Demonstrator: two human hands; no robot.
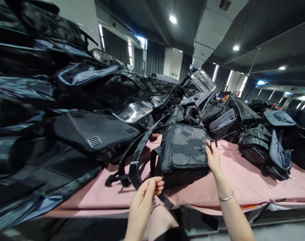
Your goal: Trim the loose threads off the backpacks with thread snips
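A black and grey camouflage backpack (189, 145) lies in front of me with its broad front pocket facing up. My left hand (145, 195) is at its lower left corner, the fingers curled together near a dangling black strap. Whatever they may pinch is too small to make out. At the right side of the backpack is my right hand (213, 160), closed round a small dark tool (211, 147) with a touch of red; its kind is unclear. The padded shoulder strap (137, 160) loops out to the left of the backpack.
A pink-covered table (253, 184) bears the bags. Dark backpacks (97, 130) pile high on the left, some with flaps open. More bags (258, 147) lie to the right and behind. Another person (226, 97) is partly visible far behind the bags.
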